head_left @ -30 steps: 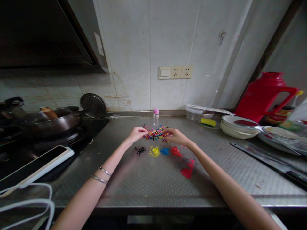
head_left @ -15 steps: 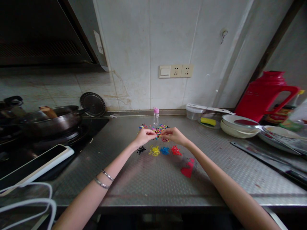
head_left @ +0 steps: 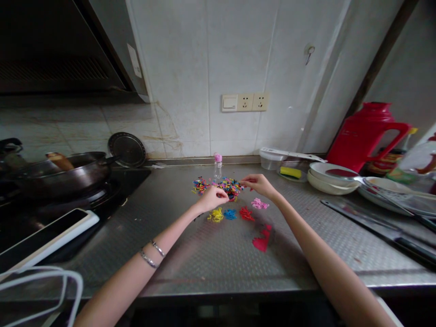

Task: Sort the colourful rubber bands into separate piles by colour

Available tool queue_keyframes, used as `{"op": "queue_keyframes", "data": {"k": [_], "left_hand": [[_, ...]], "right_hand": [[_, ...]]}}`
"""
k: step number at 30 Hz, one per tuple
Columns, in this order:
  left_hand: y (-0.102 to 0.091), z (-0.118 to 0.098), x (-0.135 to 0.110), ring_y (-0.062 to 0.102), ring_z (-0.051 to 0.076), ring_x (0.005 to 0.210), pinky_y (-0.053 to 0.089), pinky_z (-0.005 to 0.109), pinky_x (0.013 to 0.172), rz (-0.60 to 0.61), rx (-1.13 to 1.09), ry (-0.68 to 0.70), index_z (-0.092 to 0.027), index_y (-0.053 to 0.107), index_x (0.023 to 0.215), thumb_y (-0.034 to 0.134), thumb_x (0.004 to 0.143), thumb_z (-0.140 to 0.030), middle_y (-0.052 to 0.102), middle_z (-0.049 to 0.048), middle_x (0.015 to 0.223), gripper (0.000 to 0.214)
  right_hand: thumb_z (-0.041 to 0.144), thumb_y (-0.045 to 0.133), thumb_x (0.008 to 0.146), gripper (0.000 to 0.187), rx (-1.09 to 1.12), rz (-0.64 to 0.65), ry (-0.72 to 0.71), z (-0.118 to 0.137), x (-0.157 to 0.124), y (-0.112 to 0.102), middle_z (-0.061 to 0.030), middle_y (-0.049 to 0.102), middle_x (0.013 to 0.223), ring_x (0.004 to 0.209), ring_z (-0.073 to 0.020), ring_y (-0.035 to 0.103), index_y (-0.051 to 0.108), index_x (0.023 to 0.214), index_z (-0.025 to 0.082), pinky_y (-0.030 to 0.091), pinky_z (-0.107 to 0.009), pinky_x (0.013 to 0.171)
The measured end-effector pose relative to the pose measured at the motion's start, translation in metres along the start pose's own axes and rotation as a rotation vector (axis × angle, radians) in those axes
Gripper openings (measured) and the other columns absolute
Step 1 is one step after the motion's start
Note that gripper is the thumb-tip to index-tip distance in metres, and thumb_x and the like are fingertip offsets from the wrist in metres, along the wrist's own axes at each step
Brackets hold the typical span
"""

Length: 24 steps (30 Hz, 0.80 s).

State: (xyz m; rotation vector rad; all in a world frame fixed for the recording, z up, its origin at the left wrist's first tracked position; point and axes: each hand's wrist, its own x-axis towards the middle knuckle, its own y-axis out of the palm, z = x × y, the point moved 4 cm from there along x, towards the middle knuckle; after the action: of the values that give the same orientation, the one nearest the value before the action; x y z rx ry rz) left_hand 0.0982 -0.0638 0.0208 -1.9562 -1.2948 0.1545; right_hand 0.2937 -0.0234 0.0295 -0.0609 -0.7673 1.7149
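A mixed heap of small coloured rubber bands [head_left: 227, 184] lies on the steel counter. My left hand [head_left: 214, 198] is over the heap's front edge, thumb and fingertips pinched together; anything between them is too small to make out. At the heap's right edge is my right hand [head_left: 258, 183], also in a pinch, its contents unclear. Nearer to me are separate piles of yellow bands [head_left: 215, 215], blue bands [head_left: 230, 214], red bands [head_left: 246, 213] and pink bands [head_left: 260, 203]. My left wrist mostly hides the black bands. Behind the heap stands a clear bottle with a pink cap [head_left: 218, 165].
A clear bag with red print [head_left: 262, 239] lies in front. Left are a pan [head_left: 64, 171] on the hob and a white-edged device [head_left: 51, 240]. On the right are bowls [head_left: 332, 181], a knife [head_left: 374, 229], a yellow sponge [head_left: 290, 172] and a red thermos [head_left: 368, 136].
My hands have moved apart; the right went right and slightly up, the left moved forward a little. The pink pile has come into sight, while the black pile is now mostly covered. The view shifted slightly.
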Motion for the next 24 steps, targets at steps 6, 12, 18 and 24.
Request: {"op": "queue_keyframes", "data": {"k": [6, 12, 18, 24], "left_hand": [[0.033, -0.017, 0.012, 0.053, 0.011, 0.057, 0.037, 0.020, 0.054, 0.098, 0.066, 0.053, -0.009, 0.070, 0.073, 0.057, 0.067, -0.021, 0.066, 0.0055, 0.064, 0.018], [0.054, -0.020, 0.013, 0.053, 0.011, 0.059, 0.037, 0.020, 0.056, 0.187, 0.081, 0.069, -0.012, 0.070, 0.079, 0.059, 0.065, -0.021, 0.066, 0.0041, 0.067, 0.020], [0.017, -0.016, 0.019, 0.054, 0.010, 0.061, 0.039, 0.021, 0.057, 0.068, -0.182, -0.010, -0.011, 0.069, 0.079, 0.060, 0.067, -0.028, 0.066, 0.0058, 0.074, 0.022], [-0.042, 0.030, 0.016, 0.027, 0.001, 0.035, 0.014, 0.017, 0.035, -0.200, -0.569, -0.339, -0.010, 0.065, 0.086, 0.063, 0.065, -0.032, 0.050, -0.0023, 0.051, 0.031]], "right_hand": [[0.041, 0.057, 0.070, 0.032, -0.007, 0.001, 0.006, -0.007, 0.000, -0.002, -0.0055, 0.066, 0.069, 0.056, -0.0112, 0.055, 0.068, 0.080, 0.013, 0.042, -0.018, 0.044], [0.042, 0.056, 0.071, 0.033, -0.040, 0.014, 0.012, -0.011, 0.001, -0.003, -0.0048, 0.065, 0.066, 0.055, -0.0105, 0.053, 0.067, 0.080, 0.013, 0.040, -0.017, 0.042], [0.041, 0.052, 0.073, 0.033, -0.083, 0.031, 0.017, -0.012, 0.000, -0.002, -0.0041, 0.064, 0.065, 0.051, -0.0100, 0.052, 0.067, 0.080, 0.012, 0.039, -0.018, 0.042], [0.033, 0.052, 0.075, 0.024, -0.289, 0.020, -0.103, 0.007, -0.003, 0.019, -0.0038, 0.066, 0.070, 0.063, -0.0134, 0.057, 0.068, 0.077, 0.015, 0.043, -0.022, 0.059]]}}
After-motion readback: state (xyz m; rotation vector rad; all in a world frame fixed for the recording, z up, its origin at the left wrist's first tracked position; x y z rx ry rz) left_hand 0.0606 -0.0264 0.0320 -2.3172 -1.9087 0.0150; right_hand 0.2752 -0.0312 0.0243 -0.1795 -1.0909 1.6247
